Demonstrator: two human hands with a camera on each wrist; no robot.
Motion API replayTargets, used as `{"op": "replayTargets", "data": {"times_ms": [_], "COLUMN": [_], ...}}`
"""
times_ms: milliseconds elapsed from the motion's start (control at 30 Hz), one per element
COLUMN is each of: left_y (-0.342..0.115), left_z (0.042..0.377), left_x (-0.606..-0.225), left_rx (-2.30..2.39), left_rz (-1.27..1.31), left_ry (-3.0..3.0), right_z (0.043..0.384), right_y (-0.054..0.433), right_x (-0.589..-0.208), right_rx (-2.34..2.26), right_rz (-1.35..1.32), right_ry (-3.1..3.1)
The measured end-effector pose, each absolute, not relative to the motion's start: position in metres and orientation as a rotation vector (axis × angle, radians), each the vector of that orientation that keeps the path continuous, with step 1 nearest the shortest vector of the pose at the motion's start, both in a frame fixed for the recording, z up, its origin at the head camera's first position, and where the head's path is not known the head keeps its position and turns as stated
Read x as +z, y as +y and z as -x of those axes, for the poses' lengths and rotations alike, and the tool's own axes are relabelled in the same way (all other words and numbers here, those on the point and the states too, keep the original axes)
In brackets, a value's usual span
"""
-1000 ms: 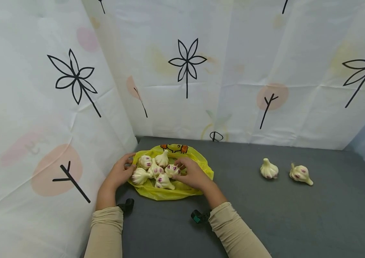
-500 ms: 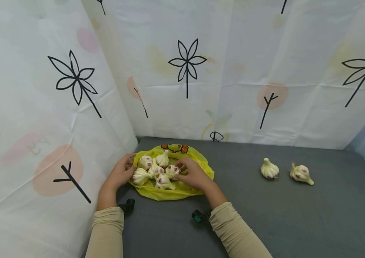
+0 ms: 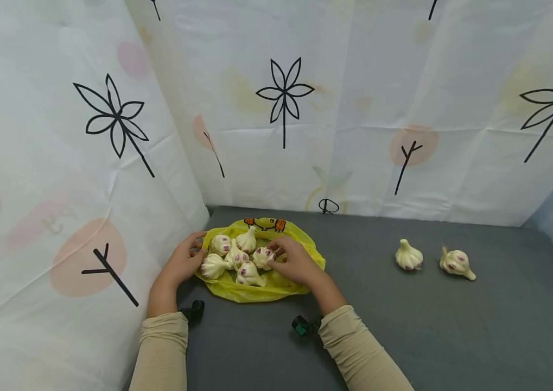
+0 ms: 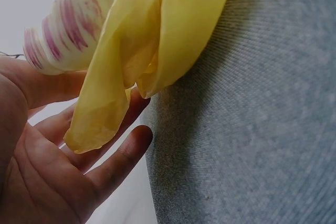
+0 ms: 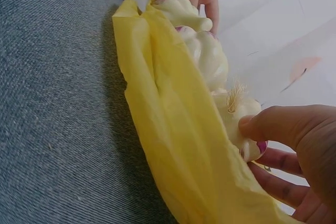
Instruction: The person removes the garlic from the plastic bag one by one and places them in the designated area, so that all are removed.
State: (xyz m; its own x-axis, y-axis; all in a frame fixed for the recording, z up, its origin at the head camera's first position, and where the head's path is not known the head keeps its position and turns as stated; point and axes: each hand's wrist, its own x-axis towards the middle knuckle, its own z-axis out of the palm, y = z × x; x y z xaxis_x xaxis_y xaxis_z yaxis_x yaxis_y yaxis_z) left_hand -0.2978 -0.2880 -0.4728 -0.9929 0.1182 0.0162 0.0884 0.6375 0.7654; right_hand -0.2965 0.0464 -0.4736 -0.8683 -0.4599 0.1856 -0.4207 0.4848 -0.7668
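A yellow plastic bag [image 3: 234, 295], its mouth spread wide, lies on the grey table and bears several white garlic bulbs with purple marks. My right hand [image 3: 296, 263] pinches the rightmost garlic bulb [image 3: 261, 257] of the group between thumb and fingers. In the right wrist view the thumb presses on this bulb [image 5: 241, 111] near its wispy roots. At the bag's left rim, my left hand [image 3: 184, 260] touches the plastic with loosely spread fingers. A fold of the bag [image 4: 105, 119] hides part of those fingers in the left wrist view.
Two more garlic bulbs lie apart on the right of the table: one upright [image 3: 408, 256], one on its side [image 3: 457, 264]. A white patterned cloth [image 3: 354, 163] hangs behind the table and along its left side.
My right hand and the garlic bulb it pinches have shifted very slightly to the right. The left hand stays at the bag's rim.
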Motion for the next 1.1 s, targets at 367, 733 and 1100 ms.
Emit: {"op": "replayTargets", "data": {"times_ms": [367, 733, 1100], "left_y": [-0.289, -0.289, -0.292], "left_z": [0.299, 0.297, 0.300], "left_x": [-0.468, -0.470, -0.474], "left_rx": [1.322, 1.327, 1.300], "left_rz": [-0.200, -0.188, -0.193], "left_ry": [2.804, 2.791, 2.807], "right_z": [0.292, 0.289, 0.283], "right_y": [0.059, 0.102, 0.153], "right_x": [-0.456, -0.443, -0.443], "right_rx": [-1.421, -1.342, -1.251], "right_rz": [0.754, 0.762, 0.739], "right_ry": [2.702, 2.833, 2.992]}}
